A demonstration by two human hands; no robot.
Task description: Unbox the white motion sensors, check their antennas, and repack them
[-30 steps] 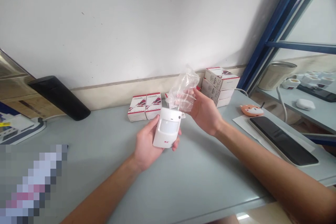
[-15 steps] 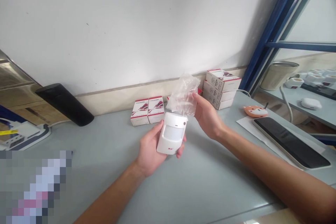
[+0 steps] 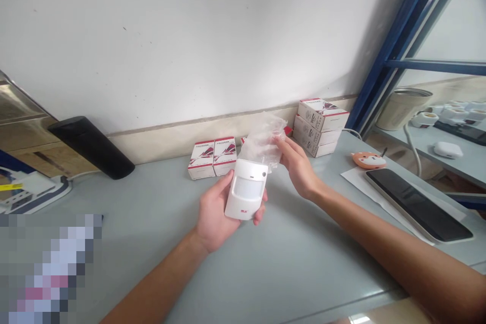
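Note:
My left hand is wrapped round a white motion sensor, its thumb on the near left edge and fingertips showing at the right. The sensor's front, with a pale window and a small red mark, faces me. Just above it, my right hand pinches a clear plastic bag, which is crumpled and overlaps the sensor's top edge from behind. Whether bag and sensor touch I cannot tell. Behind the hands, two red-and-white boxes sit side by side, and a stack of like boxes stands to the right.
On the left of the grey table lean a black cylinder-like object and a power strip. To the right lie a dark-screened phone-like device and an orange animal-faced item. A white wall rises behind.
The right hand has shifted slightly down and left with the plastic bag, whose shape has changed. The sensor in the left hand has moved very little.

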